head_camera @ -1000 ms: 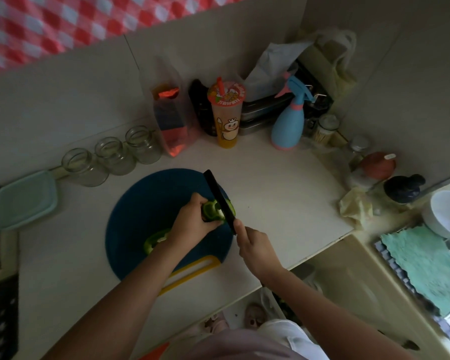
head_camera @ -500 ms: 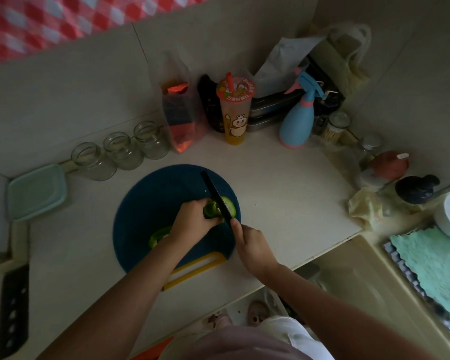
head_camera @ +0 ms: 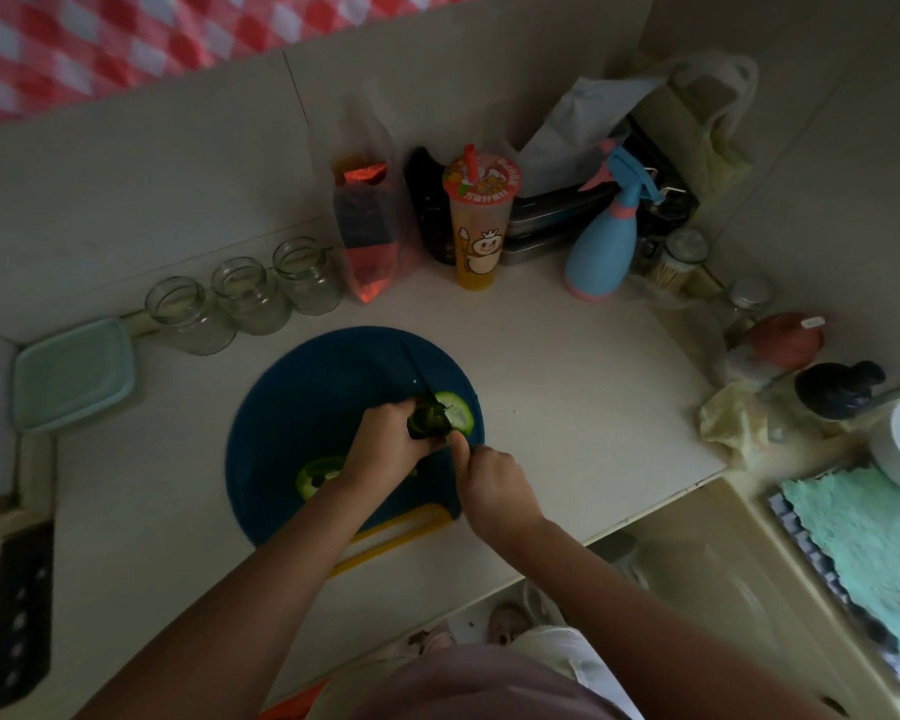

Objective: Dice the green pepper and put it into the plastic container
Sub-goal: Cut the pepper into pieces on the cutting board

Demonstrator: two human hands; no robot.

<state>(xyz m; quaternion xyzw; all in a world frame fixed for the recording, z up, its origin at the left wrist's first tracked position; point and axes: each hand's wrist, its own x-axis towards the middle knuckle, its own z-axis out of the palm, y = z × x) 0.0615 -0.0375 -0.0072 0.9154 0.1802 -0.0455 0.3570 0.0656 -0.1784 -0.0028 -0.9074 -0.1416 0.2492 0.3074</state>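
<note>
On the blue cutting board (head_camera: 302,402) we see our left hand (head_camera: 385,449) curled round the green pepper (head_camera: 427,420), while our right hand (head_camera: 489,480) grips the knife (head_camera: 419,376), blade against the pepper. A pale cut slice (head_camera: 458,414) lies just right of the blade. Left of the board sits the plastic container (head_camera: 71,374), lidded, contents hidden. Behind the board, three glass jars (head_camera: 245,298) stand open and a cup (head_camera: 481,226) holds orange liquid.

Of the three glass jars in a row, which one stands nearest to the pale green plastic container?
The jar at the left end of the row. It stands beside the container, while the other two stand farther right.
</note>
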